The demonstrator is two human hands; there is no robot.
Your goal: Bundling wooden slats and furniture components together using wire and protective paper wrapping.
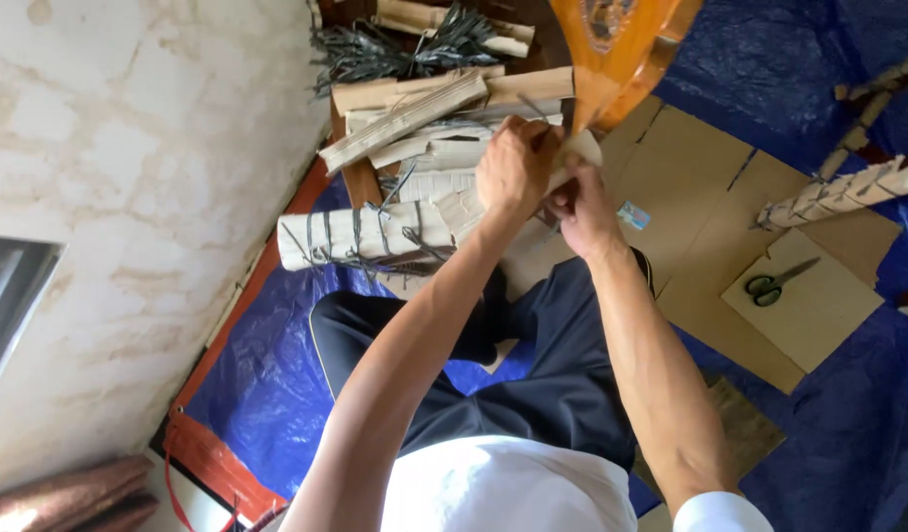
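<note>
Hands meet in the middle of the view, above a pile of pale rolled bundles. The left hand [513, 167] is curled almost closed, its fingers bent over a thin pale strip [584, 148] at the top of the pile. The right hand [580, 207] sits just beside it, touching it, fingers pinched together on the lower end of the same strip. How tightly each hand grips cannot be told, since the fingertips are partly hidden by the knuckles.

The bundles [429, 143] are stacked on the floor in front of the seated person, near the edge of a blue tarpaulin [267, 384] where it meets a cracked white wall [148, 177]. 1 long rolled bundle [360, 236], tied round with dark thin strands, lies nearest the person, just below the left wrist. A tuft of dark strands [395, 49] lies at the far end of the pile.

Flat brown cardboard sheets [700, 187] cover the tarpaulin to the right of the hands. A pair of green-handled scissors [779, 283] rests on 1 sheet, well apart from the hands. An orange wooden piece [621, 49] rises just beyond the hands. Another tied pale bundle [848, 192] lies near the right edge.
</note>
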